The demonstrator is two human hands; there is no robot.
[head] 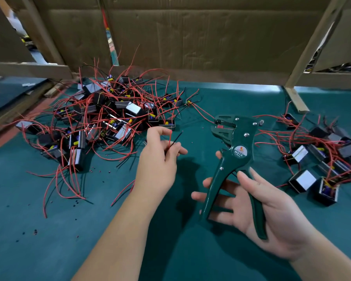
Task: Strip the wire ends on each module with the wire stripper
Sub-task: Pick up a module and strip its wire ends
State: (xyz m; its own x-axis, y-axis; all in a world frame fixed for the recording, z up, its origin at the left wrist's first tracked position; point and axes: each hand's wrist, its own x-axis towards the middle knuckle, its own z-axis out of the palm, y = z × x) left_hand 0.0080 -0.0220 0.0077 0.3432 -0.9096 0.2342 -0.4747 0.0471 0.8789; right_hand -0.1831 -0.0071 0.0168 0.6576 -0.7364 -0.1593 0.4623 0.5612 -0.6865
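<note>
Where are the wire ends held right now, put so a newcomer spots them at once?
Start at the big tangle of modules on the left of the green mat. Just right of it, the left hand pinches two wire ends, one red, one black. Only these two are held, tips up, beside the wire stripper.

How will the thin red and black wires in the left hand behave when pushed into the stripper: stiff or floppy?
Probably stiff at that length: the thin red wire and thin black wire stand nearly straight above the left hand. Longer red leads in the pile curve and sag, so likely floppy if held further back.
</note>
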